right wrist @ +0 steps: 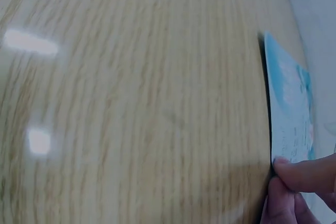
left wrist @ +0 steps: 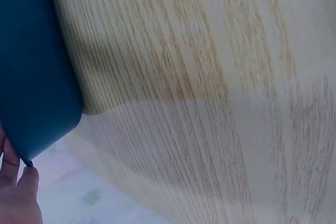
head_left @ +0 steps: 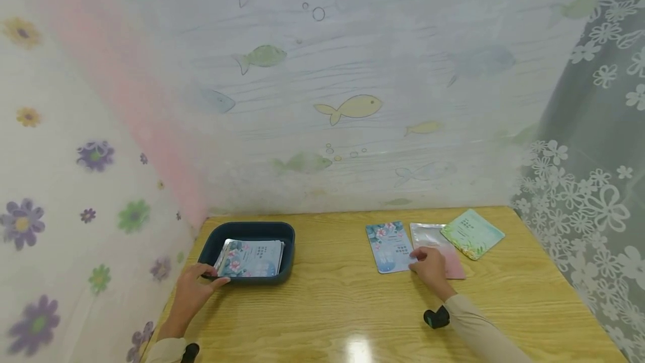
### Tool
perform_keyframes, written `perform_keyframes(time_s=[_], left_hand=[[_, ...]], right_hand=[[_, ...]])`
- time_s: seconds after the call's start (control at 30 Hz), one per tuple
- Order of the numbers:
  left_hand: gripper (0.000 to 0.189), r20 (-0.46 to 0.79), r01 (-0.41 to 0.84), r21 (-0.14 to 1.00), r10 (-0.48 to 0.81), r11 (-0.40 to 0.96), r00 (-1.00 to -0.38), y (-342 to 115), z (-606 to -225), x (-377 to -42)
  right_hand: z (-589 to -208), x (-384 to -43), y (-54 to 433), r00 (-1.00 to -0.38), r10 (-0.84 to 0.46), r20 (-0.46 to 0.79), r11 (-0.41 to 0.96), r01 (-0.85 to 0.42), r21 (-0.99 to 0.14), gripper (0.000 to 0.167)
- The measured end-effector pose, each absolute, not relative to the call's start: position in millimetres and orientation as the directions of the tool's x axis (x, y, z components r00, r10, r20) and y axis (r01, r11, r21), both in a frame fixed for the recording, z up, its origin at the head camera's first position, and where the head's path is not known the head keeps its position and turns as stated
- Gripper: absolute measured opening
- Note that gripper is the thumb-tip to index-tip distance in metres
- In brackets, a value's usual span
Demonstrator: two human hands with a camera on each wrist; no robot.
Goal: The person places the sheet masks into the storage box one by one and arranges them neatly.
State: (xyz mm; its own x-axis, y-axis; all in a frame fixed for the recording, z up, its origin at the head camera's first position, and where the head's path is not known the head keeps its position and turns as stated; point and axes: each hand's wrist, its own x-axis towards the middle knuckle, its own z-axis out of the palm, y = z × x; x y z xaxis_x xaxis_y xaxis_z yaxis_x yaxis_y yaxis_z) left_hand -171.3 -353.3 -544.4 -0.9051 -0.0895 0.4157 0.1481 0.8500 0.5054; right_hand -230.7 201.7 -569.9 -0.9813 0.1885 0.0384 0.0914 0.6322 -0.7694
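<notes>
At the left, my left hand [head_left: 194, 291] grips the near left corner of a dark blue plastic bin [head_left: 289, 251], thumb on the outside of its rim. The left wrist view shows the fingers [left wrist: 9, 169] at that rim. Inside the bin lie several flat flower-printed packets [head_left: 254, 259]. My right hand [head_left: 430, 268] pinches the right edge of a blue flower-printed packet [head_left: 388, 248] between thumb and fingers. In the right wrist view the pinched packet [right wrist: 289, 103] lies low over the wood. A silver-and-pink packet [head_left: 450, 256] lies partly under my right hand.
A green packet [head_left: 473, 234] overlaps the upper right corner of the pink one. Everything stands on a wood-grain table [head_left: 327, 296]. A wall with painted fish [head_left: 355, 106] rises behind the table, and a lace curtain [head_left: 594, 206] hangs at the right.
</notes>
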Motion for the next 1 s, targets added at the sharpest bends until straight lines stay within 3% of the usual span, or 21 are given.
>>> perform_keyframes(time_s=[0.2,0.5,1.0], left_hand=[[0.032,0.383,0.119,0.509,-0.1,0.853,-0.918,-354,-546,-173],[0.032,0.38,0.108,0.516,-0.114,0.85,-0.918,-353,-546,-172],[0.031,0.363,0.094,0.517,-0.118,0.851,-0.924,-351,-543,-171]], right_hand=[[-568,-234,202,-0.973,0.227,-0.033,0.558,0.158,-0.815,0.015],[-563,-236,203,-0.958,0.241,-0.158,0.362,0.239,-0.901,0.027],[-556,-237,203,-0.952,0.232,-0.197,0.282,0.26,-0.924,0.025]])
